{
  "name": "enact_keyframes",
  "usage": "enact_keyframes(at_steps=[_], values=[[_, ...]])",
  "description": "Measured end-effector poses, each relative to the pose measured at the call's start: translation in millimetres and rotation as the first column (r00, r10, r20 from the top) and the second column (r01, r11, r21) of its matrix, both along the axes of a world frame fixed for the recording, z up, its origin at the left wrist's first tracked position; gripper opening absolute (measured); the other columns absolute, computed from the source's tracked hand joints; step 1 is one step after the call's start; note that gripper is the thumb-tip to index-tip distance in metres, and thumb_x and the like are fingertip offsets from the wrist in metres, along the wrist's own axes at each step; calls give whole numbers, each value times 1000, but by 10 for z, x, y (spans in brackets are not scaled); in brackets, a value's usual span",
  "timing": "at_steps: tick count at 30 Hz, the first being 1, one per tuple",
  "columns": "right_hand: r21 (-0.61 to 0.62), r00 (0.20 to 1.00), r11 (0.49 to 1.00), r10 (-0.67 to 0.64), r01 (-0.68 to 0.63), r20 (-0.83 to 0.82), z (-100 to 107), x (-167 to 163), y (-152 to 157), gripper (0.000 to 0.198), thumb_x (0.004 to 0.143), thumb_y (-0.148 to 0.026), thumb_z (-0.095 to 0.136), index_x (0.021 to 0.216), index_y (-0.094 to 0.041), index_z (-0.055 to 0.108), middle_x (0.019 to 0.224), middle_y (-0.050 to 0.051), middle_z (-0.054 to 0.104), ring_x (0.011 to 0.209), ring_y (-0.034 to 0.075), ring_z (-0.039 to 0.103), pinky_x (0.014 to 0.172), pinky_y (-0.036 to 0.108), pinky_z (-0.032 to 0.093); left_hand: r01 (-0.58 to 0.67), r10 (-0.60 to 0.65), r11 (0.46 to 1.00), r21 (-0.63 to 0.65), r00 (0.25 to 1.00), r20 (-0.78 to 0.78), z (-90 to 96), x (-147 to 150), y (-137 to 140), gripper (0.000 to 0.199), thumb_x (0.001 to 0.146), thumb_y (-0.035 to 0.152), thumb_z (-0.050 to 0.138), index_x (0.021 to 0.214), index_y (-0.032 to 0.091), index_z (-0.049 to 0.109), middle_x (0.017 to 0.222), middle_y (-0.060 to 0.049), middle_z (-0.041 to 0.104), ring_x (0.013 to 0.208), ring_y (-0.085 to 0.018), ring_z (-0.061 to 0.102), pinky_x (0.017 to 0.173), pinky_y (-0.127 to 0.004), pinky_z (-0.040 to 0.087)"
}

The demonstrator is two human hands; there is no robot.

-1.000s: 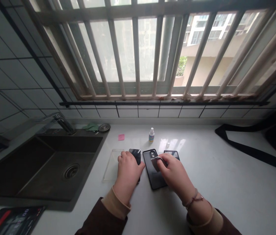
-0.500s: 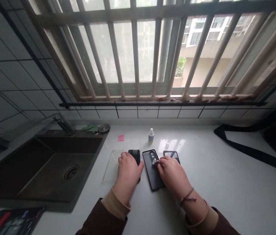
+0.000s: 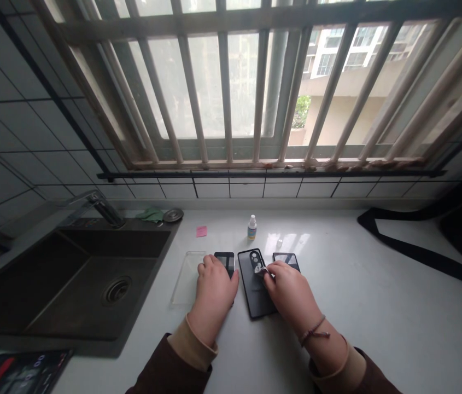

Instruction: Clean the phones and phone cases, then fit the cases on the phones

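My left hand (image 3: 214,282) lies over a black phone (image 3: 226,262), thumb along its right edge and fingers at its left, gripping its sides. Beneath that hand's left side a clear, flat, tray-like piece (image 3: 183,284) is partly covered. Between finger and thumb, my right hand (image 3: 290,284) pinches a small crumpled greyish-white piece (image 3: 260,270), perhaps a wipe. It is held over a black phone case (image 3: 253,295) with camera rings near its top; whether it touches cannot be told. Behind the right hand, another dark phone-like slab (image 3: 287,259) is mostly hidden.
A small white bottle (image 3: 252,227) stands behind the case, with a tiny clear cap (image 3: 279,244) and a pink note (image 3: 202,231) nearby. To the left are a dark sink (image 3: 148,284), a faucet (image 3: 107,210) and a lit screen (image 3: 21,372). A black strap (image 3: 411,246) lies right.
Both hands stay almost where they were, with the same grips. A brighter reflection now shows on the phone under my left hand.
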State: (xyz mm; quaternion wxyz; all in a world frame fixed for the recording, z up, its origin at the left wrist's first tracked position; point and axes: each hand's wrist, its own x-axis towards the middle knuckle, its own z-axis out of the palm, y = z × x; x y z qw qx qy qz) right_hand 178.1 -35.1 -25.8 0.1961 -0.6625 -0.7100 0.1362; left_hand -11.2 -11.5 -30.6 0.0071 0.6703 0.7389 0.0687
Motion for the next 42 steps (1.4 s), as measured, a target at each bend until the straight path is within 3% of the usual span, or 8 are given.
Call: enact_keyframes(at_steps=[10,15,19,27,31,35,38,42], values=[[78,954,997,4,20,-301,81,40,7,26,100,-24,57,98,-24,83,117,7,79,104,25,75,92,34,53,1,-1,999,36,1000,14,26,-18,-21,72,96,44,68,145,-8,56,126,-28,63,114,-39,60,102,-45,48],[51,873,998,7,21,-488,139,45,10,29,100,-35,57,97,-24,84,114,7,80,97,25,75,86,34,54,42,-115,954,296,965,237,117,-70,34,45,106,33,48,137,6,66,121,-21,66,116,-36,61,104,-48,48],[-20,747,999,21,-46,-664,209,47,4,35,100,-45,59,96,-21,84,100,8,80,89,24,72,78,33,53,104,-299,940,324,706,642,120,-79,81,46,109,44,40,129,16,70,120,-15,72,112,-30,66,103,-44,51],[-107,462,990,-52,-94,-885,173,43,15,42,94,-57,70,99,-17,84,93,7,80,85,23,69,77,33,52,53,-107,994,98,231,967,97,-24,54,53,99,68,57,92,18,73,60,3,54,54,-14,49,53,-25,35],[-182,255,959,-124,-215,-959,136,4,7,44,89,-59,78,103,-18,86,94,9,81,90,26,72,83,37,55,40,-62,997,67,-120,991,215,21,-4,55,94,67,68,115,16,78,84,-4,75,75,-18,67,72,-26,51],[-209,169,932,-165,-295,-972,160,-42,-19,45,86,-58,82,106,-18,85,97,10,81,91,26,73,85,38,56,214,114,977,-16,-455,883,304,73,-40,63,98,67,63,133,17,73,116,-13,79,103,-28,75,99,-39,56],[-213,159,944,-176,-254,-971,154,-63,-17,46,84,-59,82,105,-17,84,97,9,80,88,24,71,79,36,55,350,289,931,-100,-546,786,333,79,-56,65,99,70,58,139,20,69,120,-14,79,107,-31,76,98,-45,58],[-209,96,975,-201,-81,-975,121,-50,23,43,83,-59,81,102,-20,80,101,10,80,87,25,72,75,36,58,486,442,854,-185,-491,751,411,53,-95,72,96,77,55,138,20,69,121,-16,78,101,-33,77,86,-45,62]])
